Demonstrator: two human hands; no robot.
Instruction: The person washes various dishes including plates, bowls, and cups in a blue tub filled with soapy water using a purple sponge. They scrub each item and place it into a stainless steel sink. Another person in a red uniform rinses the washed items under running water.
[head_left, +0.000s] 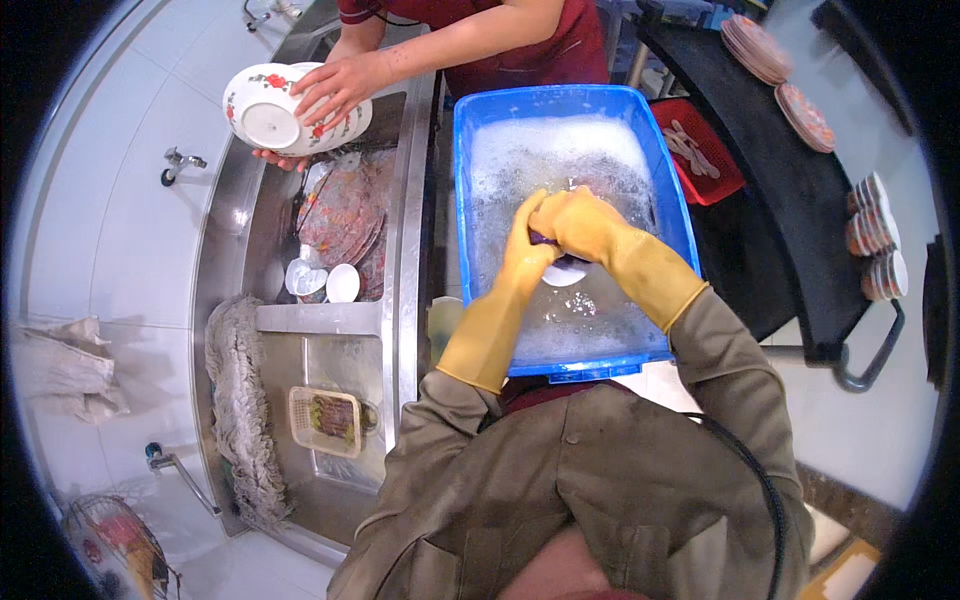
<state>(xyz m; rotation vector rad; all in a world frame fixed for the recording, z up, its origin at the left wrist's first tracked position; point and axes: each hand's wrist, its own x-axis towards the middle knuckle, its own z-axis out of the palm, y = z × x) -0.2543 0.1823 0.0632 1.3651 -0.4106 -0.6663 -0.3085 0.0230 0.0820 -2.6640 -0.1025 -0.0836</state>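
Note:
In front of me stands a blue plastic tub (463, 247) of foamy water (510, 157). Both my hands wear yellow rubber gloves and meet over the tub's middle. My left hand (525, 232) and my right hand (589, 221) close around a small white dish, perhaps a bowl (564, 277), whose pale curved side shows below them. A dark purple cloth (541, 239) is bunched between the gloves, pressed at the dish by my right hand. My fingertips and most of the dish are hidden.
A co-worker's hand (341, 86) steadies flowered white bowls (270, 124) above a steel sink (409, 225) containing plates (345, 217) and small bowls (343, 283). A mop head (244, 412) hangs left. On the right, a black cart (772, 217) carries stacked dishes (806, 116) beside a red basket (709, 196) of spoons.

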